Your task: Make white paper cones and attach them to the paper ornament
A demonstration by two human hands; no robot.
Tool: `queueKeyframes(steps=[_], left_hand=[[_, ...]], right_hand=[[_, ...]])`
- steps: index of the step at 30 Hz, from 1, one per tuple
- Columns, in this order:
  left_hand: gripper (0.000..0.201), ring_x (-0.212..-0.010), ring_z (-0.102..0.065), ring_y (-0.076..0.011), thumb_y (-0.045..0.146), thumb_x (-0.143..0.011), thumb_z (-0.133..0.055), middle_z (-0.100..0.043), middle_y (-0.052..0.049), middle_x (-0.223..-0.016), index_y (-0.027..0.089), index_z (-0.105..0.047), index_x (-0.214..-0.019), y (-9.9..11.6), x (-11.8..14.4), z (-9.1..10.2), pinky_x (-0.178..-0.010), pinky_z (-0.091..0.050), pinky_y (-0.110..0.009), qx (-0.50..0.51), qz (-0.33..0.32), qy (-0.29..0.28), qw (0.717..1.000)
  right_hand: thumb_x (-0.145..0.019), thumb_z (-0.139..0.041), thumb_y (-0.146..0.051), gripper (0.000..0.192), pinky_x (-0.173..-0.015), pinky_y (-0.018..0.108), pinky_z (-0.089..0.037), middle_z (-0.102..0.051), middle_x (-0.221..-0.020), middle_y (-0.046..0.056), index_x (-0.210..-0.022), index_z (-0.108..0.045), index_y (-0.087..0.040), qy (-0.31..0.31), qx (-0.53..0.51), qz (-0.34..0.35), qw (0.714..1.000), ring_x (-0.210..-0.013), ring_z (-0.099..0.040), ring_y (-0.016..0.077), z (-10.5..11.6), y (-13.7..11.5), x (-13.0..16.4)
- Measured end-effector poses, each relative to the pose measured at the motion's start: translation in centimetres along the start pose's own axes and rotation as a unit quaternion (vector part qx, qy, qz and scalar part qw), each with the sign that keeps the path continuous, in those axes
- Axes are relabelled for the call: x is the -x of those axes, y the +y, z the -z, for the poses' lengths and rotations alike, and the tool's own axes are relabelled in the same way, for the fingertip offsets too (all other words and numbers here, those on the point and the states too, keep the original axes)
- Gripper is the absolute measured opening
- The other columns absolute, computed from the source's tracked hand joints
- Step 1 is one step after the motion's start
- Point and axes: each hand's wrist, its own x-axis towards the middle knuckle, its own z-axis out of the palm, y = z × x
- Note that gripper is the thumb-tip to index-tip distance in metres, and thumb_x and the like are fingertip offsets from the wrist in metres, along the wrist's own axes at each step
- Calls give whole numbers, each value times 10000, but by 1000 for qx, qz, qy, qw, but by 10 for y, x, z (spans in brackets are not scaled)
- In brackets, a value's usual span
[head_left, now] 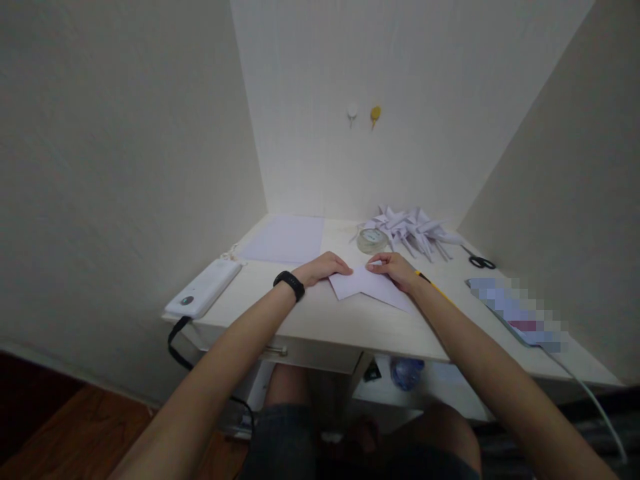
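A white sheet of paper (375,288), folded or cut so that its near edge has a notch, lies at the middle of the desk. My left hand (327,267) holds its left part, thumb and fingers closed at the upper edge. On the other side, my right hand (394,269) pinches the same paper near its top between thumb and fingers. The two hands are a small gap apart. A yellow and black tool (436,288), partly hidden by my right forearm, rests beside that wrist; its kind is unclear.
Behind the hands are a roll of clear tape (371,241) and a pile of folded white paper pinwheels (413,228). Black scissors (482,262) and a cabled phone (515,313) lie right. Flat white paper (287,239) and a white device (206,288) sit left. Walls enclose the desk.
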Motion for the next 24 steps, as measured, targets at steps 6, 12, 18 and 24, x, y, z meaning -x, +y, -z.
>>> queueKeyframes(steps=[6,12,18,24], left_hand=[[137,-541,-628,-132,245,-699,-742,-724,-86,-675,108,-735,-692,-4,34,0,-481,-440,-220,5,29,-9,1000],[198,-549,-640,-119,294,-734,-755,-753,-128,-754,98,-735,-723,-11,69,-1,-468,-423,-204,-1,22,12,1000],[171,-533,-614,-103,232,-789,-716,-735,-107,-701,88,-708,-699,-12,89,-19,-473,-421,-196,4,13,110,994],[212,-500,-573,-90,189,-853,-621,-690,-58,-626,107,-678,-666,-21,91,-33,-507,-439,-201,-23,-31,190,981]], right_hand=[[-449,-831,-348,288,-495,259,-339,-621,-526,-21,-636,-710,-167,1,-28,-1,1000,-491,-507,127,2,-1,3],[-396,-848,-322,331,-561,280,-405,-663,-602,2,-628,-673,-164,23,-57,17,998,-561,-556,142,0,2,6],[-459,-827,-358,369,-674,313,-485,-702,-718,25,-745,-676,-180,63,-78,46,994,-683,-624,173,1,5,22],[-532,-810,-384,465,-817,350,-510,-739,-896,77,-930,-696,-173,89,-42,87,991,-880,-669,221,8,15,45]])
